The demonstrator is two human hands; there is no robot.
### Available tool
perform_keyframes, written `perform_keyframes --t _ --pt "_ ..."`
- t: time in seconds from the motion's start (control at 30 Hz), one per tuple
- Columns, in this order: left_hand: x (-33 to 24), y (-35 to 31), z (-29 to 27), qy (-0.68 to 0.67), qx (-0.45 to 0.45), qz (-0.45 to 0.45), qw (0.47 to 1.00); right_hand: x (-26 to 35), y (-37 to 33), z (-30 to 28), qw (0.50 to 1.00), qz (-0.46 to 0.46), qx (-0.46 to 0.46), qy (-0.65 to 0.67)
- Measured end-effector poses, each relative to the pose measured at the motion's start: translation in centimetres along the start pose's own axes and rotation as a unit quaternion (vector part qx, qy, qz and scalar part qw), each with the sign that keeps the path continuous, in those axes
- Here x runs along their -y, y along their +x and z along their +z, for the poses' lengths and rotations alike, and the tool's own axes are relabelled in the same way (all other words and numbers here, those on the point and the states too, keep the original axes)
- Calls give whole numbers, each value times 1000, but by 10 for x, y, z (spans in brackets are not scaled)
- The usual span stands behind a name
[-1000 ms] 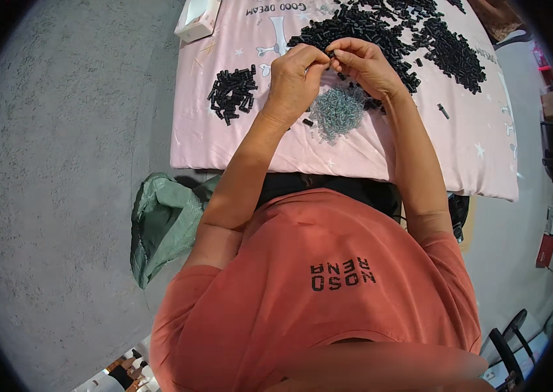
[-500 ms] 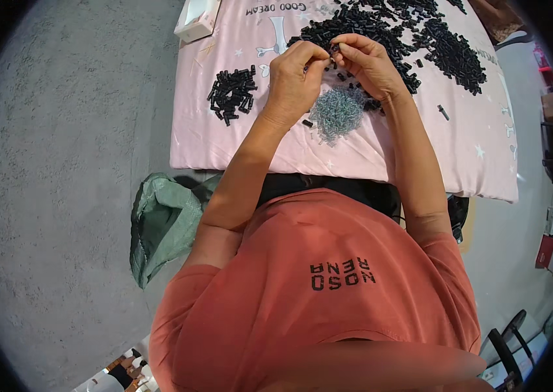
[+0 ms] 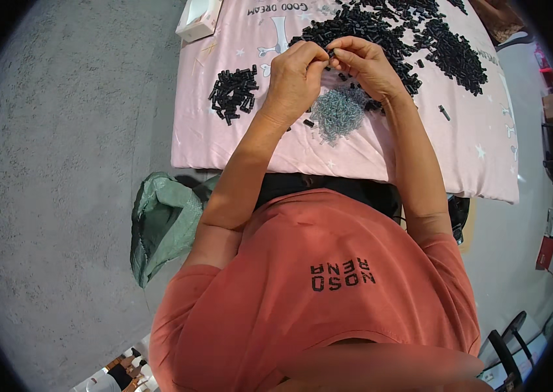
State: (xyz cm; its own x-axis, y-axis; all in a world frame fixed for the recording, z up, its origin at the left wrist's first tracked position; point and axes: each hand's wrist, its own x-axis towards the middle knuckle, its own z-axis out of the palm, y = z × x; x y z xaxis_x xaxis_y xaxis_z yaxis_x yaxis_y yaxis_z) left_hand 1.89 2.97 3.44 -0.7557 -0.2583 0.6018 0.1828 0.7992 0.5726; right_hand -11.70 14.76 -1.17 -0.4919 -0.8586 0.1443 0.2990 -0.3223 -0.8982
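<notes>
Over the pink cloth (image 3: 224, 144), my two hands meet fingertip to fingertip. My left hand (image 3: 296, 77) is closed in a pinch, and what its fingertips hold is hidden. Beside it my right hand (image 3: 371, 70) pinches a small black cylindrical part (image 3: 331, 55), mostly covered by the fingers. Just below the hands lies a heap of small silvery springs (image 3: 338, 116). Behind them spreads a big pile of short black cylindrical parts (image 3: 355, 25). A smaller group of longer black parts (image 3: 232, 93) lies left of my left hand.
Another dense pile of black parts (image 3: 456, 59) lies at the far right. One single black part (image 3: 444, 112) rests apart on the right. A white box (image 3: 198, 21) stands at the far left corner. A green sack (image 3: 165, 222) sits on the floor below the table's left front edge.
My right hand's fingers have closed in slightly toward the left fingertips, and the small black part is now more covered. The piles look the same.
</notes>
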Motion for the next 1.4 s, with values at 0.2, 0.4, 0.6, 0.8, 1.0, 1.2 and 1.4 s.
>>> perform_keyframes --t 0.2,0.4,0.6,0.8,1.0,1.2,1.4 --pt "3 -1 0 20 -5 30 999 -6 1 2 998 25 20 59" --pt "2 -1 -2 -29 -1 -2 1000 -8 2 5 997 27 -4 68" --pt "-1 1 -4 -26 19 -27 999 -10 3 -2 991 30 53 116" --pt "-4 3 -12 -21 95 -28 995 -9 1 2 995 43 44 84" --pt "4 3 -13 16 111 25 993 -2 -1 9 994 43 63 72" --pt "5 -2 -3 7 89 45 995 -9 1 -4 994 55 70 57" --pt "-1 -8 0 -33 58 19 998 -4 -2 -1 993 68 86 47"
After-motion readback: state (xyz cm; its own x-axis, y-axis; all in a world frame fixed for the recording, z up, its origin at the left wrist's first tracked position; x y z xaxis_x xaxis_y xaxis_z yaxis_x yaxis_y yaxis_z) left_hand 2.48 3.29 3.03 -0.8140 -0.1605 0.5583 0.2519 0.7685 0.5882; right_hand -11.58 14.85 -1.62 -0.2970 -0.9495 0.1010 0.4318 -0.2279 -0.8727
